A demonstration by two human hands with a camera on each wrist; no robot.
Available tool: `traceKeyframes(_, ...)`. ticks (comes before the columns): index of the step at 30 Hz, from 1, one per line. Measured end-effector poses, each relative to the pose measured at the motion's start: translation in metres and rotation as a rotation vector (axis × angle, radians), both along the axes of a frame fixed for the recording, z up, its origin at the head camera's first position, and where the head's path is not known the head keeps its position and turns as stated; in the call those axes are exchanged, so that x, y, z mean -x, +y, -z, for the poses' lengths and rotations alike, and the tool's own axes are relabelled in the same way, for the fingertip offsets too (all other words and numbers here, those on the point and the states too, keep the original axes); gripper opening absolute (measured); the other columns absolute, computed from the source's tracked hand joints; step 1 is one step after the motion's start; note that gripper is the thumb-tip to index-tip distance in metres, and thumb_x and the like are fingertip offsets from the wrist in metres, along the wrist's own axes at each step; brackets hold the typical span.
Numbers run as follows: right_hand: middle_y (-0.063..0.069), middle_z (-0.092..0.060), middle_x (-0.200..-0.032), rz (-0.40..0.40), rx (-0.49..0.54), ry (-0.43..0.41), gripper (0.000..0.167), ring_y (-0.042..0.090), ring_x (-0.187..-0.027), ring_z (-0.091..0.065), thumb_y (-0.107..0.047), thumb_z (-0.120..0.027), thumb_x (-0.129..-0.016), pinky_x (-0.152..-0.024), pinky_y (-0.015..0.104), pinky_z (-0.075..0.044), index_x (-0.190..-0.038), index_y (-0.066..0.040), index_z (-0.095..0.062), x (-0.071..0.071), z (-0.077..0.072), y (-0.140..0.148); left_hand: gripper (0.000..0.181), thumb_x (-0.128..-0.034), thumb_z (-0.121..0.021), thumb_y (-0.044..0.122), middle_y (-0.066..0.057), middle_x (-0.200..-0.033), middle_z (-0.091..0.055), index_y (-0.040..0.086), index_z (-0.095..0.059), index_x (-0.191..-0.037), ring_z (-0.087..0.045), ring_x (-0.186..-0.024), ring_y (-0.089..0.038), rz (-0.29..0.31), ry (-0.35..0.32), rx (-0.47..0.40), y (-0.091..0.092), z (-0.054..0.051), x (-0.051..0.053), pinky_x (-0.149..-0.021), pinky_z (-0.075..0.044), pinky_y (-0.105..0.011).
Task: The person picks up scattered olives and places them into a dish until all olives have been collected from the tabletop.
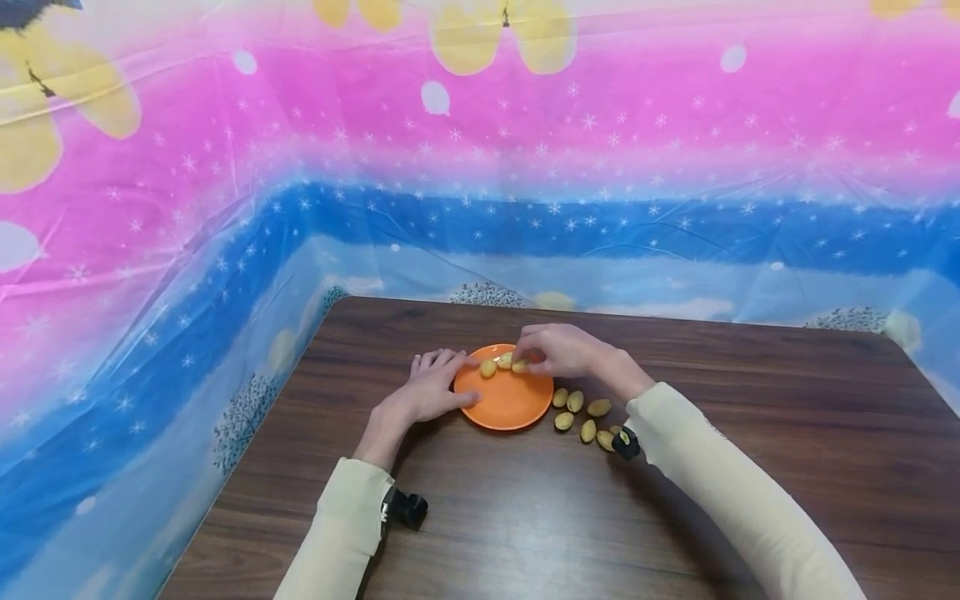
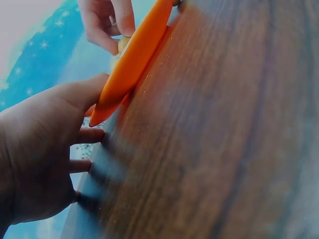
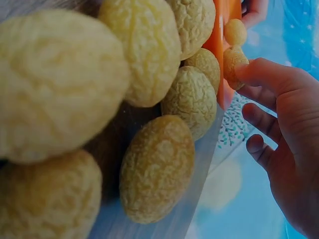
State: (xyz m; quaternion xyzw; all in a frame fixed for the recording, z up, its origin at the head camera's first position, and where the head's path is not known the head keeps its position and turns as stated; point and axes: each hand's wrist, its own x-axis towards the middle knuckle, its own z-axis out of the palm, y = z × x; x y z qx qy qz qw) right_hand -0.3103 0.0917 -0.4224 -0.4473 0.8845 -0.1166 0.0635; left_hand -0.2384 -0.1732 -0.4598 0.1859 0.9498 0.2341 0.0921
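An orange plate (image 1: 506,406) lies on the table, with a few small wrinkled yellow oval fruits (image 1: 489,368) near its far side. My left hand (image 1: 429,392) holds the plate's left rim, thumb at the edge; the other fingers reach down to the tabletop in the left wrist view. Over the far right part of the plate, my right hand (image 1: 564,350) pinches one wrinkled yellow oval fruit (image 3: 235,67) between thumb and index finger. Its other fingers are loosely bent. Several more such fruits (image 1: 574,402) lie on the table right of the plate.
The dark wood-grain table (image 1: 480,508) has its far edge against a pink and blue patterned cloth (image 1: 525,158). That cloth also runs along the left side. Black wrist cameras (image 1: 409,508) sit under both pale sleeves, the right one close over the loose fruits.
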Motion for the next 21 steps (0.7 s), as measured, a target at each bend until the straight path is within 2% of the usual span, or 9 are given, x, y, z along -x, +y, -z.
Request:
traceKeyframes(12,-0.010,-0.059,-0.100,0.011,-0.015,-0.007,0.017,0.010,-0.083,-0.054,-0.024,-0.069,-0.094,-0.076,0.029,-0.049,-0.110,-0.026,-0.073,-0.002,0.006,0.003,0.061,-0.0935,-0.062,0.051,-0.010,-0.157,-0.035,0.026,-0.047,-0.147,-0.021,-0.146,-0.041,0.003,-0.013,-0.003,0.000,-0.001,0.001,-0.120,-0.001,-0.065)
traceKeyframes(21,-0.007,-0.063,-0.101,-0.012,0.058,0.021,0.018,0.013,-0.084,-0.060,-0.018,-0.067,-0.094,-0.077,0.029,-0.051,-0.110,-0.020,-0.075,-0.008,-0.001,0.018,0.061,-0.0934,-0.063,0.050,-0.010,-0.158,-0.035,0.025,-0.047,-0.147,-0.021,-0.147,-0.040,0.001,0.008,-0.005,-0.001,0.000,-0.001,-0.120,-0.002,-0.065)
